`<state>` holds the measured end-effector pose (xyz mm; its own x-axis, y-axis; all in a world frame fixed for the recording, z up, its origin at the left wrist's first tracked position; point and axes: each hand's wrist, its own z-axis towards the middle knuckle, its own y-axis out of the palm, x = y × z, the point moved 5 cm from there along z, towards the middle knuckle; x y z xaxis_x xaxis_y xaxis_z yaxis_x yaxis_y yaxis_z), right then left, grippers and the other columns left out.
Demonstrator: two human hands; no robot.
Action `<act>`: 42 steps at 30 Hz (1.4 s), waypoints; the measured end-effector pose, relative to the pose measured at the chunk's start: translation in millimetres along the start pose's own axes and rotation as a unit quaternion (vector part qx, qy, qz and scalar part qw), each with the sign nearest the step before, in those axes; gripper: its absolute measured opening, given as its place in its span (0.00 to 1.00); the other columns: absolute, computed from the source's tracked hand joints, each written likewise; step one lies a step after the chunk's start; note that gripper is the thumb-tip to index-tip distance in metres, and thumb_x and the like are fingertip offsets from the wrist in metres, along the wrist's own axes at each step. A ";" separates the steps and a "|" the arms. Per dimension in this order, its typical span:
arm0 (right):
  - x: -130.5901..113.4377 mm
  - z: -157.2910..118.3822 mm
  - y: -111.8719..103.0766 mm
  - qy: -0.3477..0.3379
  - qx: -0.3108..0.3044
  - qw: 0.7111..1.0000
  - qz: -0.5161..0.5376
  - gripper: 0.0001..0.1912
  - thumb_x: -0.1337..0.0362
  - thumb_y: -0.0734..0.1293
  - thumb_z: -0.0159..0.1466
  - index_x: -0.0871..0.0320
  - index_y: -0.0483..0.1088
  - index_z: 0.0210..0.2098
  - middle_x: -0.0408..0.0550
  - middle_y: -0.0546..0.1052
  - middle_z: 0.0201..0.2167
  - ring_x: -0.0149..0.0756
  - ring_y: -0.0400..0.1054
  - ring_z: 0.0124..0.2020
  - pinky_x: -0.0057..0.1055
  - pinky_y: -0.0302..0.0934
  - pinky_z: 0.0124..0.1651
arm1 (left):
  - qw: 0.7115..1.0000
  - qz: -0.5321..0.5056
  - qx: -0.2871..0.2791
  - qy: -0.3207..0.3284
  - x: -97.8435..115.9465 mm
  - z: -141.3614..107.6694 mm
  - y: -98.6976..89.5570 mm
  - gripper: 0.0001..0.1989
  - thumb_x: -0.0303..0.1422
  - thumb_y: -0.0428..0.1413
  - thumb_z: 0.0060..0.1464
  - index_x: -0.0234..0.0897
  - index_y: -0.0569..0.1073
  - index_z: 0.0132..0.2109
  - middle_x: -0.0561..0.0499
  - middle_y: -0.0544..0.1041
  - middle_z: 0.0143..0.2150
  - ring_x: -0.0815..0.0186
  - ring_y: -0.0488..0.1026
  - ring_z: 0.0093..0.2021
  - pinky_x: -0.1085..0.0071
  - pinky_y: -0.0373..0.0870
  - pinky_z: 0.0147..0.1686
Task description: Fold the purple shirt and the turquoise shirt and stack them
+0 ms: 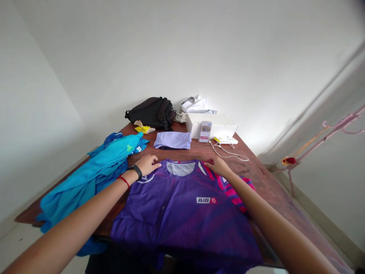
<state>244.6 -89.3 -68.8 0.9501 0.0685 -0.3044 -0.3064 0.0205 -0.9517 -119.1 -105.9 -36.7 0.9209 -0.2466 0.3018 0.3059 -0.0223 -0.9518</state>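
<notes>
A purple jersey (176, 213) with pink streaks, a "BIG" logo and a round neckline lies spread front up, its lower end at the near table edge. At its left shoulder, beside the collar, is my left hand (145, 165); the thumb touches the fabric and a gap shows between thumb and fingers. My right hand (218, 166) is at the other shoulder, thumb and fingers closed on the cloth near the neckline. A black band and a red string circle my left wrist. The pink striped sleeve lies partly beneath my right forearm.
Bright blue clothing (82, 186) is heaped along the table's left side. Beyond the collar sits a folded lavender cloth (173, 140). A black backpack (149, 112), a yellow item (143, 129), a white box (194, 123) and a white cable (228, 154) lie farther back. A pink rack (330, 131) stands right.
</notes>
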 end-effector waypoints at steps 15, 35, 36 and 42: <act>13.2 9.6 4.9 -0.064 0.000 0.998 0.020 0.13 0.57 0.64 0.67 0.57 0.72 0.30 0.47 0.77 0.27 0.37 0.70 0.31 0.27 0.53 0.32 | 0.999 -0.003 0.041 0.028 -12.2 5.5 14.7 0.09 0.40 0.52 0.63 0.41 0.69 0.36 0.53 0.76 0.31 0.62 0.75 0.33 0.71 0.57 0.30; 40.7 32.8 -5.1 -0.012 0.008 0.999 -0.031 0.21 0.46 0.63 0.67 0.58 0.71 0.31 0.51 0.78 0.31 0.40 0.71 0.33 0.30 0.51 0.30 | 0.986 0.065 0.126 0.091 22.8 26.4 3.9 0.19 0.42 0.49 0.65 0.35 0.73 0.54 0.39 0.71 0.57 0.53 0.68 0.58 0.60 0.63 0.60; 49.5 28.3 -7.9 -0.004 0.003 0.999 -0.032 0.24 0.44 0.63 0.66 0.58 0.71 0.28 0.50 0.77 0.28 0.39 0.70 0.31 0.30 0.50 0.29 | 0.984 0.065 0.114 0.119 30.6 12.9 5.7 0.22 0.44 0.47 0.66 0.35 0.72 0.57 0.38 0.67 0.62 0.52 0.65 0.62 0.58 0.61 0.62; 108.0 -8.1 -29.4 0.006 -0.063 0.997 0.043 0.25 0.42 0.66 0.62 0.55 0.69 0.19 0.43 0.69 0.17 0.31 0.61 0.20 0.30 0.50 0.26 | 0.989 0.096 -0.023 0.115 32.0 -45.1 41.1 0.38 0.55 0.43 0.64 0.37 0.53 0.72 0.34 0.41 0.75 0.40 0.44 0.72 0.42 0.53 0.64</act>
<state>356.7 -90.6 -74.0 0.9212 0.0526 -0.3855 -0.3783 -0.1101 -0.9191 -88.0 -158.4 -68.6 0.8804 -0.4635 0.1006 0.1152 0.0033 -0.9933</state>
